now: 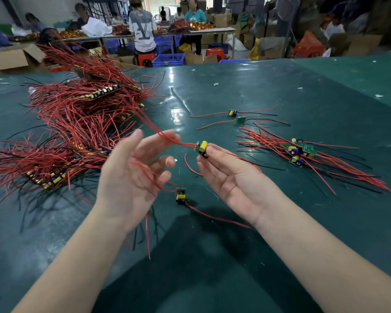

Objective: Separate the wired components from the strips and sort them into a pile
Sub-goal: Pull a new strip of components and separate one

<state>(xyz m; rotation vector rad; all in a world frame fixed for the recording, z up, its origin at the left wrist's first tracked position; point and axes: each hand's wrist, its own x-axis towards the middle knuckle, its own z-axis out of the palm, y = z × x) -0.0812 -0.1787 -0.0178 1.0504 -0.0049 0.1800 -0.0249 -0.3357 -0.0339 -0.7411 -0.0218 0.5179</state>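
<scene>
My right hand [226, 175] pinches a small green board with a yellow part [201, 148] at its fingertips, palm up. Its red wires run left across the fingers of my left hand [133, 172], which is spread, palm up, with red wires draped over it. A second wired board [180, 195] hangs just below my left fingers, its red wire trailing onto the table. A big heap of strips with red and black wires [77, 123] lies to the left. To the right lies a pile of separated wired boards [300, 152].
Two single wired boards [236, 116] lie beyond my hands on the green table [235, 256]. Small white scraps dot the far surface. Behind the table are people at benches, cardboard boxes, blue crates and red stools.
</scene>
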